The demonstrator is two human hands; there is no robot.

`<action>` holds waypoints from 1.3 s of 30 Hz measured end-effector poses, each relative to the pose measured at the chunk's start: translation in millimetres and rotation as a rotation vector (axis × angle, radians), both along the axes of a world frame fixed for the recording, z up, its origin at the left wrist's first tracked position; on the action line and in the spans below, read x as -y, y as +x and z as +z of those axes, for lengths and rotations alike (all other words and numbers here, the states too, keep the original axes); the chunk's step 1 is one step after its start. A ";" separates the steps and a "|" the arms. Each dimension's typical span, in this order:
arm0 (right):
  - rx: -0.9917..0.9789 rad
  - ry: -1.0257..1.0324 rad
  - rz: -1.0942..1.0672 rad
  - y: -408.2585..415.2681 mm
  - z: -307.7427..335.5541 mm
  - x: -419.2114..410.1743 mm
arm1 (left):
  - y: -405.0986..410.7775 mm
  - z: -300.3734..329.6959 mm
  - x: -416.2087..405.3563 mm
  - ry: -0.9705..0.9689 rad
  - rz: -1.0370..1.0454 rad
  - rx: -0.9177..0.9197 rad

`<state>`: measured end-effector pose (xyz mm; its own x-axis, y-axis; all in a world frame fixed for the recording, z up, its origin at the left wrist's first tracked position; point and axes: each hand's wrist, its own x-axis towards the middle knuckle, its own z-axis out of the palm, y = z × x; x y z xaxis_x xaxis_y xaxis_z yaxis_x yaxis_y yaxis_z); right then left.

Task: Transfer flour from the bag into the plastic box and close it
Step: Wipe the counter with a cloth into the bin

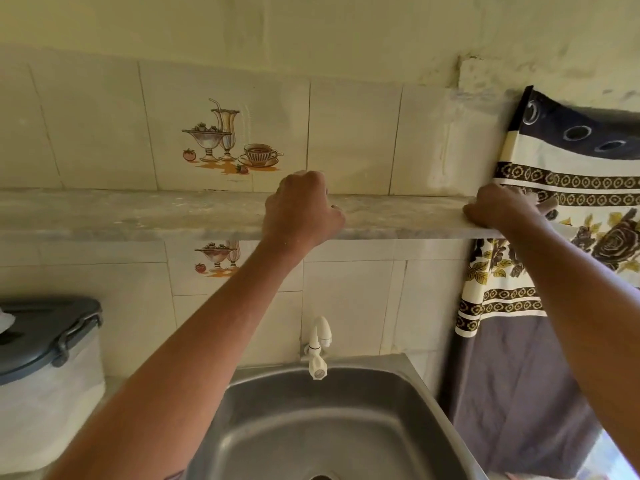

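Observation:
The plastic box (45,403) stands at the lower left with its grey lid (38,337) on top and a latch handle at the side; its translucent walls look white inside. No flour bag is in view. Both my arms reach up to a stone shelf (138,216) above the sink. My left hand (301,209) sits on the shelf as a fist, and nothing shows in it. My right hand (502,206) grips the shelf's front edge beside the curtain.
A steel sink (332,431) lies below my arms, with a white tap (318,351) on the tiled wall. A patterned curtain (554,254) hangs at the right over the shelf end. Decorated tiles cover the wall behind the shelf.

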<state>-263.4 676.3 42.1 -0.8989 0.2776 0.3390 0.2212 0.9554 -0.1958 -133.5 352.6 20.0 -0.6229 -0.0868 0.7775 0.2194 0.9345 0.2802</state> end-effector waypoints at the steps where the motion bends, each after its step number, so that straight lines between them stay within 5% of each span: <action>1: 0.012 0.014 -0.017 10.4 1.7 7.1 | 0.1 0.0 -0.1 -0.001 0.008 -0.003; 10: -0.122 0.269 -0.020 63.1 5.8 25.9 | 2.6 -2.7 -3.8 -0.028 0.043 -0.068; 20: -0.549 0.320 0.147 107.7 -34.3 26.8 | 12.6 -16.8 -2.1 -0.145 0.052 -0.215; 30: -1.123 -0.223 0.167 138.7 -119.8 66.6 | 59.0 -75.2 17.5 -0.366 -0.252 -0.513; 35: -0.998 -0.568 0.268 164.1 -182.8 139.7 | 79.9 -123.0 49.4 -0.483 -0.265 -0.385; 39: -0.742 -0.597 0.388 178.7 -225.3 201.5 | 99.5 -172.8 95.0 -0.455 -0.236 -0.194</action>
<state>-84.6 474.8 -183.1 -0.5834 0.3181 0.7473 -0.4521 0.6372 -0.6242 -34.0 257.6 -152.8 -0.4261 0.4100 0.8065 0.4457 0.8709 -0.2073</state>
